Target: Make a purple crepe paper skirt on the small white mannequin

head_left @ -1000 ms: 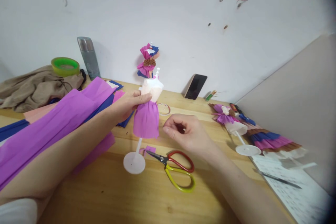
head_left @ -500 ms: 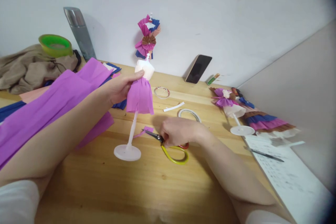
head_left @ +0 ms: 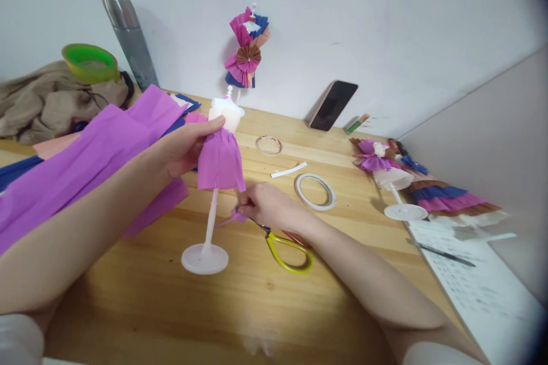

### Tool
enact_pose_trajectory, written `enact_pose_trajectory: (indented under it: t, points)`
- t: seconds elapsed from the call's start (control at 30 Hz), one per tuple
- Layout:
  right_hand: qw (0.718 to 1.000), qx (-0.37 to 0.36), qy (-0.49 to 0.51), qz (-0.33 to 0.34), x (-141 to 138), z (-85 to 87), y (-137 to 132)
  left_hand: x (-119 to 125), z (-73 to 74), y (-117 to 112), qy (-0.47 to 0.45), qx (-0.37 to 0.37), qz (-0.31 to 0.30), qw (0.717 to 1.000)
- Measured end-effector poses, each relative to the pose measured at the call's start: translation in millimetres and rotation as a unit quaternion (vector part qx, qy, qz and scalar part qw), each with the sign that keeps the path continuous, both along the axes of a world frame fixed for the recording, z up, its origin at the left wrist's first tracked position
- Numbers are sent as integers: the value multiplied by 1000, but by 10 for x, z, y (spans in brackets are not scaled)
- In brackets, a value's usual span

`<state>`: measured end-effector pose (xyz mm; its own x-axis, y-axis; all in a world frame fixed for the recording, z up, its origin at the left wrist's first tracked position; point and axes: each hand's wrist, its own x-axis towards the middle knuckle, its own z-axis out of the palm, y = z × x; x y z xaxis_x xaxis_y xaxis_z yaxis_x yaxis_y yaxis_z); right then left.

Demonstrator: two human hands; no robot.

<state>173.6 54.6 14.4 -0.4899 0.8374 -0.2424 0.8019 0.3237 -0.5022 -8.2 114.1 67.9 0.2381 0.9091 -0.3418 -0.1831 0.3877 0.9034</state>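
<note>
My left hand (head_left: 188,145) is closed around the waist of a small white dress form (head_left: 226,114), its thumb across the front. A purple crepe-paper skirt (head_left: 220,162) hangs from the form's waist above the pole and round base (head_left: 205,259), which looks slightly tilted. My right hand (head_left: 272,205) has its fingers pinched together by the skirt's lower right corner; what lies between the fingertips is hidden. Just under them is a purple paper scrap (head_left: 237,217). Scissors with yellow and red handles (head_left: 291,262) lie on the table, partly beneath the right hand.
Purple crepe paper (head_left: 94,142) spreads over the left side. A tape roll (head_left: 317,191), a white strip (head_left: 289,170) and a phone (head_left: 334,105) are beyond my right hand. Another dressed stand (head_left: 405,212) and a written sheet (head_left: 466,285) lie right. A bottle (head_left: 131,40) stands behind.
My right hand has moved off the scissors, leftward to the skirt's hem. The left hand still holds the form, which leans a little further left. The view has shifted slightly.
</note>
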Motion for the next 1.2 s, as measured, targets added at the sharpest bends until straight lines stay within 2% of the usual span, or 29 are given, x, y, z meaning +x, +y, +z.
enact_pose_trajectory:
  t: [0.3, 0.43, 0.53, 0.63, 0.8, 0.83, 0.9, 0.97, 1.0, 1.1, 1.2]
  points:
    - [995, 5, 54, 82, 149, -2, 93, -44, -127, 7, -21, -16, -22, 999]
    - [989, 4, 58, 136, 185, -2, 124, -29, -277, -1, -41, -22, -23, 999]
    - [988, 6, 45, 149, 208, -19, 129, 3, -430, 1, -50, -73, -50, 995]
    - [988, 5, 29, 151, 209, -16, 102, 33, -573, 5, -15, -104, -55, 993]
    - [980, -56, 0, 192, 363, 150, 126, 40, -666, -11, 81, -41, -48, 995]
    - [980, -62, -12, 187, 443, 212, 155, 40, -663, -17, 96, -34, -49, 994]
    - [989, -39, -46, 134, 645, 343, 227, 47, -652, -26, 140, -7, -58, 988]
    - [991, 0, -130, 20, 862, 447, 301, 57, -649, -22, 202, 46, -76, 975]
    - [982, -1, -183, -50, 960, 474, 332, 59, -652, -14, 233, 74, -79, 966]
    - [971, -53, -221, -78, 1136, 424, 398, 40, -661, 16, 324, 176, -43, 928]
    - [968, -98, -224, -62, 1119, 242, 435, -1, -636, 18, 407, 273, -5, 872]
